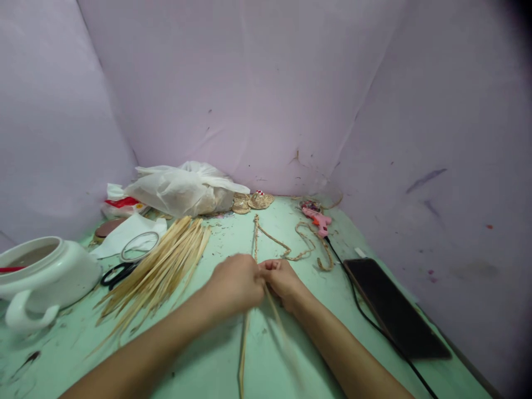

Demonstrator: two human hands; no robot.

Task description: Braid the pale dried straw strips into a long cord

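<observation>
My left hand (pixel 233 282) and my right hand (pixel 282 280) meet knuckle to knuckle over the green table (pixel 216 360), both closed in a pinch. Between them runs a thin straw strip (pixel 244 349) that trails toward me, and a braided jute cord (pixel 256 235) leads away from the fingers toward the wall. A second blurred strip (pixel 279 324) slants down under my right wrist. The fingertips are hidden behind the knuckles.
A bundle of straw strips (pixel 162 269) lies to the left, with black scissors (pixel 118 274), a tape ring (pixel 139 246) and a white pot (pixel 41 277). A plastic bag (pixel 183 188) sits at the back. A pink glue gun (pixel 318 220), its black cable (pixel 366 318) and a dark phone (pixel 394 307) lie to the right.
</observation>
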